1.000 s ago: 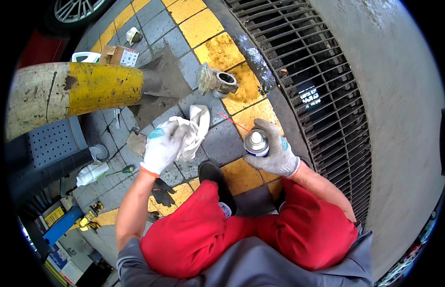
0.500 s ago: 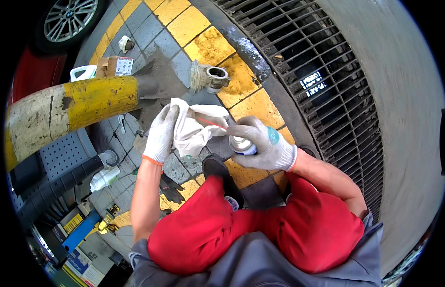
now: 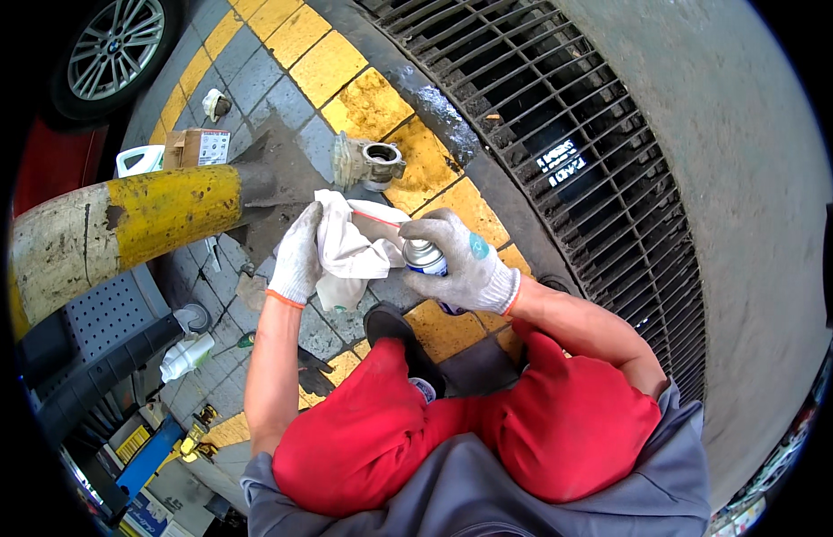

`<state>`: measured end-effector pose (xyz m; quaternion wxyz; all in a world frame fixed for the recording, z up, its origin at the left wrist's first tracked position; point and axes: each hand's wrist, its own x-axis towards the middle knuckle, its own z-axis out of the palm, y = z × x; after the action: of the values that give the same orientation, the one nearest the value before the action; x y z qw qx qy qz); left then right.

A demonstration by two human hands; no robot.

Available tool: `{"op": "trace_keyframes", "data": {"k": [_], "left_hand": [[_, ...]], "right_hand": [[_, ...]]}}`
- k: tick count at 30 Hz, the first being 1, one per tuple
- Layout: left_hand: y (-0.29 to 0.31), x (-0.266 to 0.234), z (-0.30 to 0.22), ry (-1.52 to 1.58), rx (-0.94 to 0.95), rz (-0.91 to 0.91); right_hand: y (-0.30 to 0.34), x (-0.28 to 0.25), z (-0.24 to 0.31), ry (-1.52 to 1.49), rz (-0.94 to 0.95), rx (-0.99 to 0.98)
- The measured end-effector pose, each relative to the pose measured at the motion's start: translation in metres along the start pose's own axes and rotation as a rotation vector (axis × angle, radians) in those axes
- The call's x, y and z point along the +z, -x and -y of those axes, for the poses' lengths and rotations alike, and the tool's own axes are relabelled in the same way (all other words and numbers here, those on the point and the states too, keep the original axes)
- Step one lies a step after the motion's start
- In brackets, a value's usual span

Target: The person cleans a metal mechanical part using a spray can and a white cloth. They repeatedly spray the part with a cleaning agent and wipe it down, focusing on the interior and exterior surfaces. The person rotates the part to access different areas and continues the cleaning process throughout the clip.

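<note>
My left hand (image 3: 299,254), in a white knit work glove with a soiled back, grips the edge of a white cloth (image 3: 363,249). The cloth hangs in loose folds between my two hands. In my right hand (image 3: 465,262), also gloved, is an aerosol spray can (image 3: 424,257) with a silver top and blue body. Its thin red straw (image 3: 375,218) points left, across the upper part of the cloth. My right index finger lies over the can's top. Just beyond the cloth, a metal pipe fitting (image 3: 382,165) with a round opening rests on the tiles.
A yellow-and-white curved post (image 3: 166,210) juts in from the left. Behind it stand a cardboard box (image 3: 195,149) and a white jug (image 3: 141,160). A floor grate (image 3: 569,134) runs along the right. A dark glove (image 3: 314,372) and a white bottle (image 3: 185,356) lie at lower left.
The can has become more upright in view, and its straw now reaches over the cloth's upper edge. The cloth's folds have shifted. The whole scene has slid slightly left.
</note>
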<state>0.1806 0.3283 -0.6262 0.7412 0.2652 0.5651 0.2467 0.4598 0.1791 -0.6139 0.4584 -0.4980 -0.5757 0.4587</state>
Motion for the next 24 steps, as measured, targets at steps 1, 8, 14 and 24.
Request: {"op": "trace_keyframes", "data": {"k": [1, 8, 14, 24], "left_hand": [[-0.001, -0.001, 0.0, -0.013, -0.003, 0.0], [0.008, 0.01, -0.007, -0.063, 0.0, -0.042], [0.009, 0.012, -0.005, -0.096, -0.006, -0.106], [0.008, 0.015, -0.007, -0.156, 0.099, -0.102]], "right_hand": [[0.0, 0.001, 0.001, -0.006, 0.021, -0.033], [-0.01, -0.003, 0.002, -0.007, -0.038, -0.056], [-0.012, -0.005, 0.006, 0.022, 0.001, -0.097], [0.006, -0.008, 0.006, 0.016, 0.053, -0.002]]}}
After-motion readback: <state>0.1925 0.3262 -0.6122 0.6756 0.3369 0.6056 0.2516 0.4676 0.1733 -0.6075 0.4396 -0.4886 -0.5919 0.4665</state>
